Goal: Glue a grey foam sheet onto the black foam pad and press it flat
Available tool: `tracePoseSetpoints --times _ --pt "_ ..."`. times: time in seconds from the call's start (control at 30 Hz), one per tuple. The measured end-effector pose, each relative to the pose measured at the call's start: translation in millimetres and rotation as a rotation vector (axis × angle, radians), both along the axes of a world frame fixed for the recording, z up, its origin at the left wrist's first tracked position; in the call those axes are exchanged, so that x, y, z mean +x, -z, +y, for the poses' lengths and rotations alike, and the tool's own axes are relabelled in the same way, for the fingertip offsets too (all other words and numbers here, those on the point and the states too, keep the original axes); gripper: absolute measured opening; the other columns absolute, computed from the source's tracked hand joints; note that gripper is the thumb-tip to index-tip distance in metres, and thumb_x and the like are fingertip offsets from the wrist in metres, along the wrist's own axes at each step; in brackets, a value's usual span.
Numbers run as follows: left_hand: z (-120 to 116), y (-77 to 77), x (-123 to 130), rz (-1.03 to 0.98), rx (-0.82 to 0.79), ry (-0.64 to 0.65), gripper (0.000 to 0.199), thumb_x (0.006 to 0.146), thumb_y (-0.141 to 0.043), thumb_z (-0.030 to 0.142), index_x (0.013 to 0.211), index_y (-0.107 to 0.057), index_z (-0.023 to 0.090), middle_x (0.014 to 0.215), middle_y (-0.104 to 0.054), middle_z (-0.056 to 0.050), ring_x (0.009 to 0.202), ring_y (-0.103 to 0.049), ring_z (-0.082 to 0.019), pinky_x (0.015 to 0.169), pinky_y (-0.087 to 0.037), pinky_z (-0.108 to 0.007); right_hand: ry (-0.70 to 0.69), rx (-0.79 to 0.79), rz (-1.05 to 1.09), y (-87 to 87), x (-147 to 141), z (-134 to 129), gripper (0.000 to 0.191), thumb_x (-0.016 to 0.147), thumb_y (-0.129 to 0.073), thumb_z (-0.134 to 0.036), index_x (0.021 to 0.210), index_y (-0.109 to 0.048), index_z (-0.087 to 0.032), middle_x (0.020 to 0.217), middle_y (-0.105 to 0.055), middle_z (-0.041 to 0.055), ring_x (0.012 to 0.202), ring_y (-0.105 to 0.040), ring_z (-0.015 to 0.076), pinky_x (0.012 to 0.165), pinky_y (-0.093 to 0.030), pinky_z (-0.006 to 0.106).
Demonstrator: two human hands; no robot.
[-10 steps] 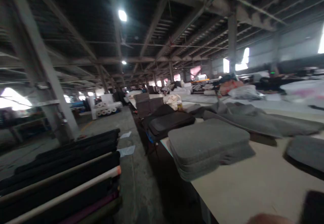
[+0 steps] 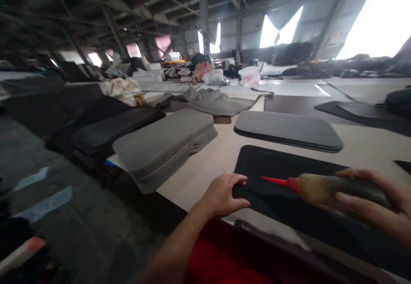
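My right hand is wrapped round a squeeze bottle with a yellowish, stained body and a long red nozzle. It is tilted nearly flat, and the nozzle points left over a black rectangular panel with rounded corners. At the left end of that panel rests my left hand, its thumb and fingers apart and nothing between them. The panel lies on the pale tabletop just in front of me.
Beyond the panel lies a stack of grey panels. A taller grey felt stack sits left, near the table edge, with crumpled grey cloth behind it. Dark sheets are further left. Another person is across the table.
The view has swung right and down toward the table. Both my hands and the bottle now show; before, only a blurred bit of skin was at the bottom edge.
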State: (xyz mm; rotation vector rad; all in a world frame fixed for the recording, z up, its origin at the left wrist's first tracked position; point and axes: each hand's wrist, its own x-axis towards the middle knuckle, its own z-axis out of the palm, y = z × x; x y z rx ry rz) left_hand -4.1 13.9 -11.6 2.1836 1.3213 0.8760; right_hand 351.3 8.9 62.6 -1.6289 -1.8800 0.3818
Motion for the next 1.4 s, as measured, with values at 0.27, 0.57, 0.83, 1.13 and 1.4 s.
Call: tracePoseSetpoints --times 0.27,0.57,0.83,1.13,1.4 --pt "-2 -3.2 2 0.016 -0.010 -0.044 0.076 0.066 -0.090 0.029 0.132 -0.053 0.021 0.119 -0.063 -0.005 0.112 -0.057 -0.025 0.102 -0.046 -0.041 -0.227 -0.041 0.071 -10.5 -56 0 0.036 0.082 -0.067 -0.057 0.103 -0.064 -0.028 0.090 -0.071 0.0037 0.074 -0.067 0.0271 0.058 -0.054 0.036" --pt "-1 -3.7 3 0.043 -0.011 -0.043 0.065 0.068 -0.085 0.022 0.127 -0.055 0.020 0.117 -0.063 -0.005 0.112 -0.055 -0.025 0.101 -0.046 -0.042 -0.433 0.070 -0.063 -0.1 -88 7 0.022 0.091 -0.059 -0.039 0.105 -0.058 -0.023 0.100 -0.062 0.0046 0.086 -0.061 0.0222 0.072 -0.049 0.036" --pt "0 -3.9 4 0.042 -0.024 -0.047 0.064 0.068 -0.085 0.023 0.125 -0.057 0.021 0.116 -0.063 -0.005 0.111 -0.056 -0.026 0.099 -0.047 -0.041 -0.467 0.071 -0.114 -3.7 -102 13 0.016 0.090 -0.058 -0.032 0.102 -0.057 -0.022 0.099 -0.060 0.0035 0.084 -0.059 0.0207 0.070 -0.045 0.034" --pt "1 -2.1 2 0.045 -0.014 -0.045 0.064 0.067 -0.085 0.024 0.123 -0.056 0.021 0.116 -0.062 -0.005 0.110 -0.056 -0.026 0.098 -0.047 -0.041 -0.538 0.084 -0.235 -17.5 -112 20 0.016 0.090 -0.054 -0.031 0.102 -0.057 -0.021 0.096 -0.059 0.0034 0.076 -0.057 0.0200 0.066 -0.041 0.033" --pt "1 -4.8 3 0.056 -0.032 -0.044 0.064 0.068 -0.086 0.025 0.124 -0.056 0.021 0.117 -0.062 -0.005 0.112 -0.055 -0.026 0.099 -0.047 -0.042 -0.581 0.106 -0.348 -30.7 -115 25 0.013 0.089 -0.057 -0.027 0.099 -0.054 -0.021 0.094 -0.057 0.0017 0.074 -0.055 0.0191 0.064 -0.037 0.031"
